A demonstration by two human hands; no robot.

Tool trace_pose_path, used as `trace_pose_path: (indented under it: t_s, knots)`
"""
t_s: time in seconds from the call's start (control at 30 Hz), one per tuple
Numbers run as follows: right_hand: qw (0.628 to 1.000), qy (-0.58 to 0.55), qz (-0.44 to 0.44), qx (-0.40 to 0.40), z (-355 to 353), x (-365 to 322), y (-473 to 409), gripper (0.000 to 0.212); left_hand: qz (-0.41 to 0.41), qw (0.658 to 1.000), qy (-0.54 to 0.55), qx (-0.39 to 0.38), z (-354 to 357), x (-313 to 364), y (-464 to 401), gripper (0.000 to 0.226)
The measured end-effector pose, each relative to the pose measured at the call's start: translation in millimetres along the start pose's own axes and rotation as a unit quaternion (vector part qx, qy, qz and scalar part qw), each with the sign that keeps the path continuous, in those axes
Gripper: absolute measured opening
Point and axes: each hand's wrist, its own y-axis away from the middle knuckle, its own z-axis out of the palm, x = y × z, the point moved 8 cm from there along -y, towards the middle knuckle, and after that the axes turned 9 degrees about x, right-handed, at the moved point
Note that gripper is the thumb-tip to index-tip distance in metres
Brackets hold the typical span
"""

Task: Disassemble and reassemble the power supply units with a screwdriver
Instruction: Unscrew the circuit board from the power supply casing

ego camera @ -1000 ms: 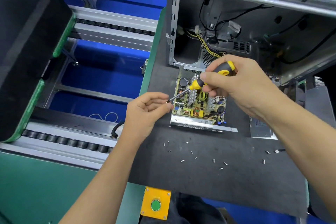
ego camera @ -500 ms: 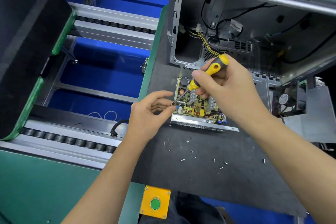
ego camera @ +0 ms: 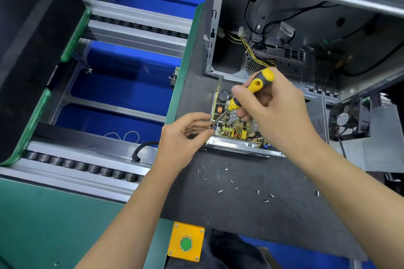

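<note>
Head view: right hand (ego camera: 277, 111) has its grip wrapped round the yellow-black screwdriver (ego camera: 251, 91), shaft angled down-left over the open power supply unit (ego camera: 235, 129) on the dark worktop (ego camera: 240, 209). Left hand (ego camera: 185, 137) pinches at the screwdriver tip with fingertips at the unit's left edge; loose screws (ego camera: 236, 188) lie just in front.
</note>
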Motion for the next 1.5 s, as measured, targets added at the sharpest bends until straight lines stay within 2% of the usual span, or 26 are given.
trace_pose_path:
  t_s: [0.17,0.3,0.5,0.73,1.0,1.2,1.33,1.5]
  knots:
    - [1.000,0.004,-0.008,-0.010,4.4,3.5,2.5,0.025,0.001,1.000,-0.013,-0.011,-5.1,-7.8,1.1,0.042]
    - [0.998,0.039,-0.036,-0.029,7.9,5.1,6.3,0.023,-0.018,0.998,-0.045,0.045,-25.3,-19.3,0.5,0.036]
    - [0.989,0.110,-0.081,-0.051,15.6,10.0,16.1,0.022,0.085,0.978,-0.192,0.004,-11.0,-11.7,0.1,0.016]
    - [0.985,0.126,-0.098,-0.066,20.2,7.9,19.4,0.021,0.115,0.963,-0.244,-0.015,0.2,-8.8,-0.3,0.019]
    - [0.981,0.138,-0.118,-0.072,23.9,9.5,22.4,0.021,0.130,0.960,-0.249,-0.008,7.4,-5.1,3.0,0.020]
    - [0.979,0.144,-0.127,-0.075,23.7,7.7,23.1,0.020,0.128,0.956,-0.262,-0.042,9.4,-9.4,-2.0,0.032]
    - [0.982,0.127,-0.133,-0.044,13.4,-2.1,24.4,0.017,0.151,0.943,-0.286,-0.075,12.2,-11.6,-7.1,0.037]
    - [0.992,0.052,-0.114,0.025,-12.3,-12.1,25.5,0.016,0.177,0.941,-0.279,-0.067,12.2,-13.1,-6.5,0.029]
